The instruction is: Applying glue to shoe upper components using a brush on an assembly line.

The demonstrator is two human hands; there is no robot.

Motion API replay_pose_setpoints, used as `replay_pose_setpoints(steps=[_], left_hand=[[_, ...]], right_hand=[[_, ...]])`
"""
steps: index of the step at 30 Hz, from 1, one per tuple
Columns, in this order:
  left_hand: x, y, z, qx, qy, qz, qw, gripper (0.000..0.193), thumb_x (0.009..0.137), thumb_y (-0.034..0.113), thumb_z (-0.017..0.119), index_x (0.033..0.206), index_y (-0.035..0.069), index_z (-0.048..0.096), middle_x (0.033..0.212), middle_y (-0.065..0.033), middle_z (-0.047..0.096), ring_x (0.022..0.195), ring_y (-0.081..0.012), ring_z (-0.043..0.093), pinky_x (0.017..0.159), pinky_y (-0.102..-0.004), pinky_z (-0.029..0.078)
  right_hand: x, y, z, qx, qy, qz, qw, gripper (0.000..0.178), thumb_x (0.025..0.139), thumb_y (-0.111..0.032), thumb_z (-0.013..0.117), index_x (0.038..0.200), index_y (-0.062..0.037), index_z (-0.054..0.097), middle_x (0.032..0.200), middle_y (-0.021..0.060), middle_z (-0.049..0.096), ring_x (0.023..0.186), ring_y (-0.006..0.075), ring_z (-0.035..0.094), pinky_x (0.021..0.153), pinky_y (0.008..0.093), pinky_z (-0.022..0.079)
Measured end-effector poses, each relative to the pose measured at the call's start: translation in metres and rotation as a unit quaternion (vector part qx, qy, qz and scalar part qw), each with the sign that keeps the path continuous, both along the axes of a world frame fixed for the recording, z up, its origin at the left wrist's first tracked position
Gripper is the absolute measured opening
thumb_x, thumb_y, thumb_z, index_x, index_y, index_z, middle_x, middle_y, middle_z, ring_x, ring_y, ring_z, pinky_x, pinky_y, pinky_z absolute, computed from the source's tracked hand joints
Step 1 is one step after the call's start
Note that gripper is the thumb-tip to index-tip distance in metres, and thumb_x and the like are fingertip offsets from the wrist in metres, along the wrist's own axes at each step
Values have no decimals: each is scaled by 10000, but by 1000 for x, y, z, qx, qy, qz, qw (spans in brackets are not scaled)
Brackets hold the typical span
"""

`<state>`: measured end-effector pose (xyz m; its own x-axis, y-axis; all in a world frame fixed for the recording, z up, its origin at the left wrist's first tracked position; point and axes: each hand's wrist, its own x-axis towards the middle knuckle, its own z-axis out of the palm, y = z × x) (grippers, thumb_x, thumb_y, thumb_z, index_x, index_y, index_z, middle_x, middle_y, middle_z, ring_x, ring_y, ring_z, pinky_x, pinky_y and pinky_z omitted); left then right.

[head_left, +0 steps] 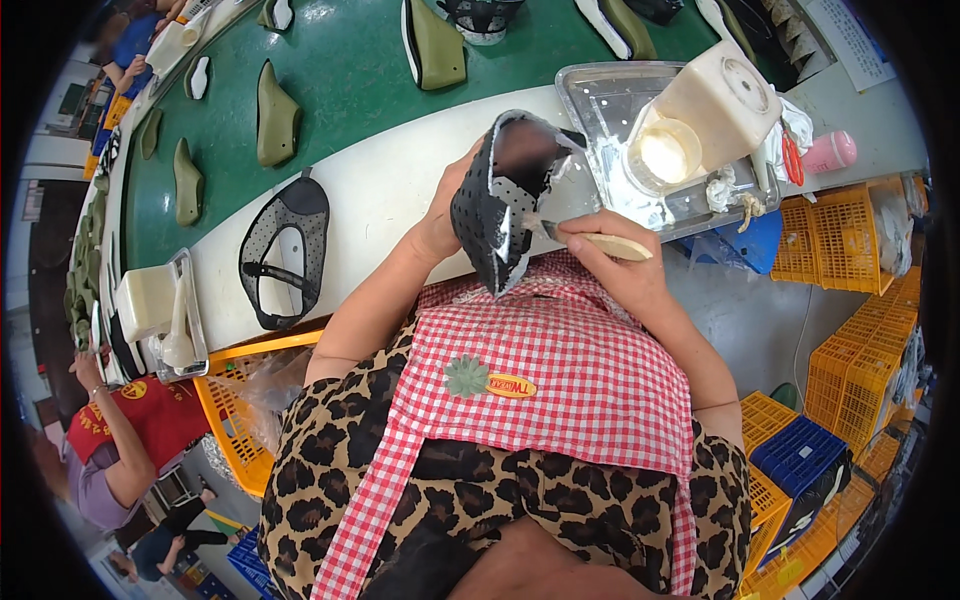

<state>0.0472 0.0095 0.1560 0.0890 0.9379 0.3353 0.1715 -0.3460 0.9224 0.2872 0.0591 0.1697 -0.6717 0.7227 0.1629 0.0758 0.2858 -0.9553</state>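
Against the edge of the white work surface, my left hand [440, 215] grips a black dotted shoe upper [472, 210], held up with its inside facing right. White paste [503, 235] is smeared along the upper's inner edge. Between the fingers of my right hand [628, 272] is a paintbrush [615, 245] with a pale wooden handle. Its bristles touch or nearly touch the pasted edge. Right of the upper, a metal tray [592, 98] holds a cup of white paste [665, 160] and a cream plastic jug [715, 105]. A second black upper [300, 205] lies flat to the left.
Olive shoe lasts [277, 115] stand on the green belt [345, 60] beyond the white surface. Red-handled scissors [792, 155] and a pink bottle [830, 152] sit right of the tray. Orange crates [850, 235] stack at right; another person [125, 440] works far left.
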Motion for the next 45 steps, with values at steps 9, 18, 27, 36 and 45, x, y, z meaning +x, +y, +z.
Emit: replay_pose_setpoints(steps=[9, 18, 27, 36, 45], left_hand=[[-14, 8, -12, 125, 37, 68, 989, 523, 989, 388, 444, 1352, 35, 575, 1447, -181, 533, 1380, -384, 440, 1148, -461, 327], [-2, -2, 0, 52, -98, -9, 994, 755, 919, 568, 532, 1404, -10, 521, 1468, -173, 508, 1366, -303, 468, 1132, -412, 373], [-15, -22, -14, -90, -45, -33, 994, 1075, 838, 881, 301, 1368, -16, 568, 1462, -161, 518, 1342, -264, 497, 1123, -414, 381], [-51, -11, 1, -133, 27, -24, 991, 471, 1015, 295, 450, 1279, -55, 622, 1265, -145, 665, 1180, -214, 601, 1068, -353, 425], [-60, -14, 23, -173, 150, -116, 966, 452, 1066, 311, 368, 1301, -16, 574, 1253, -191, 622, 1182, -292, 577, 1072, -360, 403]], right_hand=[[11, -1, 31, -132, 6, 116, 985, 167, 902, -39, 678, 1048, 15, 737, 947, 87, 711, 850, 129, 653, 771, 253, 501], [-2, 20, 8, -190, 2, 64, 980, 162, 917, -86, 676, 1029, 14, 737, 907, 72, 720, 789, 118, 667, 727, 261, 538], [-9, 37, -9, -117, -10, -106, 987, 159, 930, -146, 692, 1030, -38, 753, 850, 29, 720, 771, 77, 656, 713, 227, 510], [10, 39, 18, -55, 79, -93, 991, 270, 1008, -138, 575, 1200, 27, 670, 983, 98, 713, 843, 140, 648, 760, 267, 496], [-36, 35, 96, 596, 113, 10, 795, 464, 723, -32, 726, 1169, -150, 684, 1100, 90, 584, 946, 253, 661, 866, 439, 477]])
